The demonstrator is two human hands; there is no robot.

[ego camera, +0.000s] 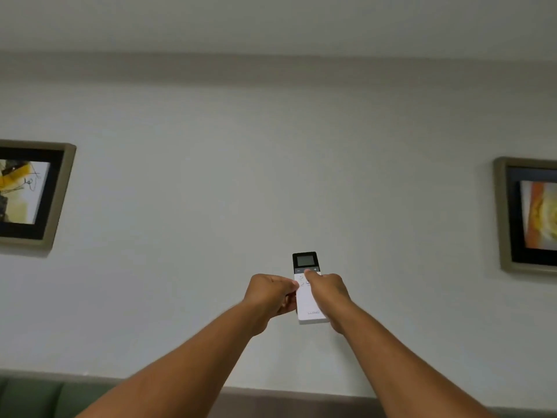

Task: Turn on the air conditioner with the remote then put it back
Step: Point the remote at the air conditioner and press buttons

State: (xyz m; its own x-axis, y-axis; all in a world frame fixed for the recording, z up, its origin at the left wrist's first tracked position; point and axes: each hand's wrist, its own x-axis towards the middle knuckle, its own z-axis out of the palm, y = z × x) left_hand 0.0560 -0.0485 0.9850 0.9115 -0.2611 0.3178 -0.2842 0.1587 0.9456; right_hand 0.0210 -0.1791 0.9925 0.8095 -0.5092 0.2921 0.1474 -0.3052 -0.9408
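A slim white remote (308,300) with a black top and a small grey screen is held up in front of a pale wall, its screen end pointing up. My left hand (271,294) grips its left edge. My right hand (328,292) wraps the right side, with the thumb resting on the buttons just below the screen. The screen looks blank grey. No air conditioner is in view.
Two framed pictures hang on the wall, one at the left (30,194) and one at the right edge (527,215). A green padded headboard or sofa back (45,396) runs along the bottom, turning grey-brown toward the right.
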